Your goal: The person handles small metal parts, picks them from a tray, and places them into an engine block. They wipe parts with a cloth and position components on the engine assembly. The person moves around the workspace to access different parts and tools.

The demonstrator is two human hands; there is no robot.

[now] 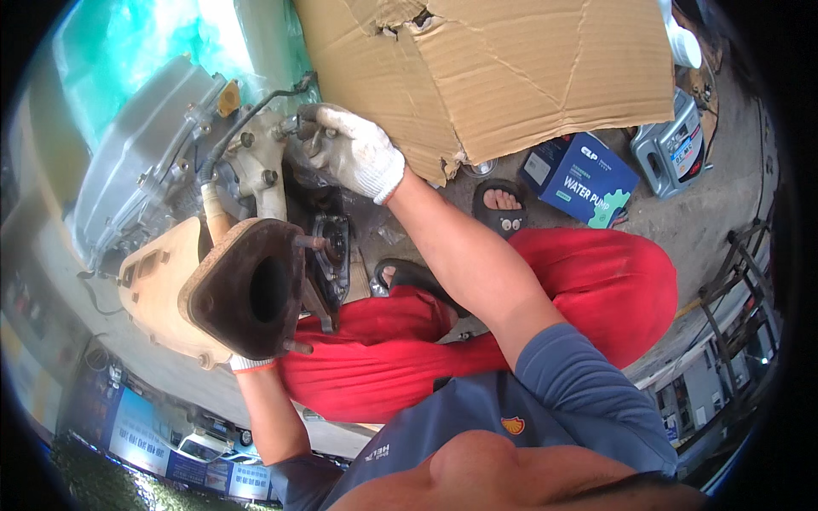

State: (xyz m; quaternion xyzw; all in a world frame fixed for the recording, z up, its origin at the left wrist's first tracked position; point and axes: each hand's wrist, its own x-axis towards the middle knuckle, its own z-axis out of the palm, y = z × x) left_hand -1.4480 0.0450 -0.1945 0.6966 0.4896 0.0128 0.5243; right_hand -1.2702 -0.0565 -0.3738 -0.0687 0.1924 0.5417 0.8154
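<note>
My right hand (354, 152), in a dirty white knit glove, is closed beside the engine's metal housing (258, 162). Its fingertips curl by a small metal fitting, and what they hold is hidden. Of my left hand, only the white glove cuff (254, 364) shows; its fingers are out of sight behind the exhaust part. That part has a dark, sooty flange (223, 289) with a round opening and studs, backed by a tan heat shield (162, 298). A black cable (234, 128) runs over the housing, above a tan-wrapped wire.
A large silver engine cover (141, 162) stands at the left by green plastic wrap (162, 60). Torn cardboard (528, 68) spans the top. To the right are a blue box (579, 180) and a grey oil jug (669, 149). Black metal parts (331, 251) lie near my red-trousered knees.
</note>
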